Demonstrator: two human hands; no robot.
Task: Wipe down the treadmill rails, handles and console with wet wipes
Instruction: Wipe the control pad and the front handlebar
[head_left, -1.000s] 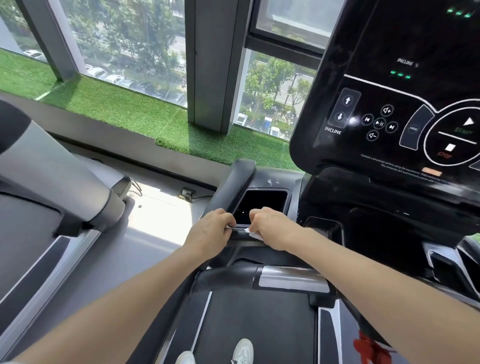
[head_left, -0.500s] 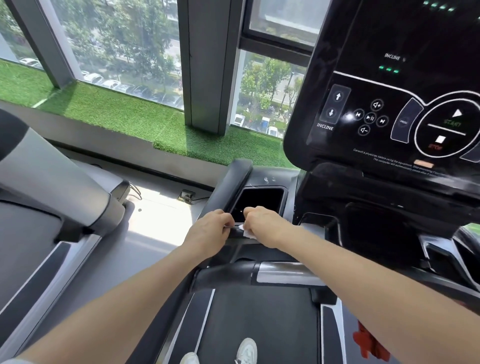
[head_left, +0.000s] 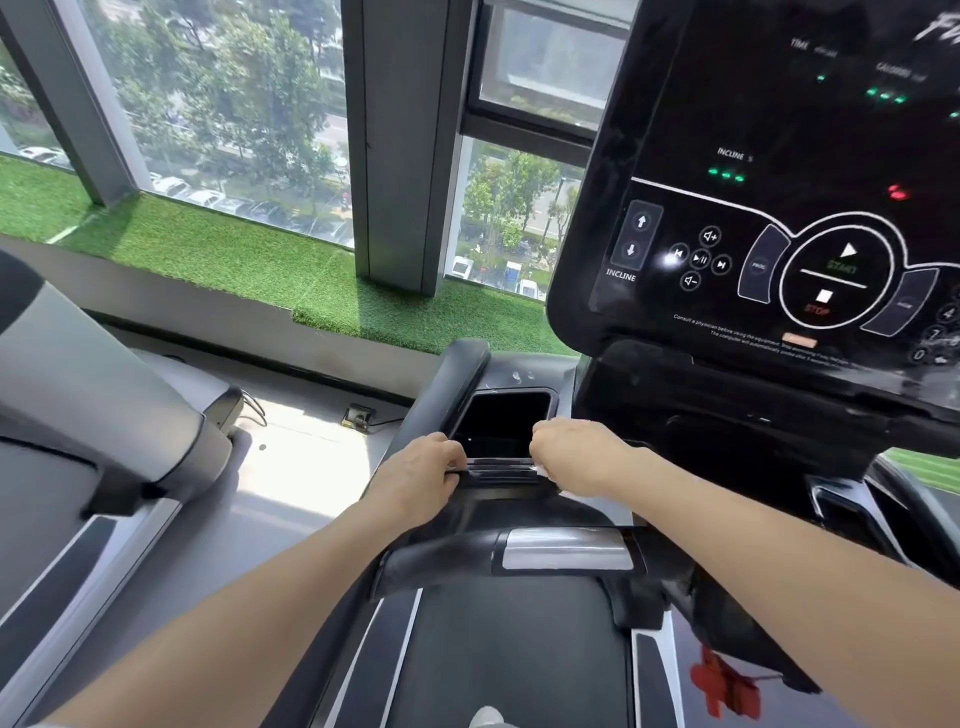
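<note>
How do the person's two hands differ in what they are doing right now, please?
The left hand grips the near edge of the cup holder, with no wipe showing; the right hand has a white wipe under it. The left sits lower and nearer, the right higher, closer to the console. Both are curled, knuckles up.

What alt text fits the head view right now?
Both hands, the left hand and the right hand, hold a wipe stretched over the tray's near edge, left of the console; the handle lies nearer.
</note>
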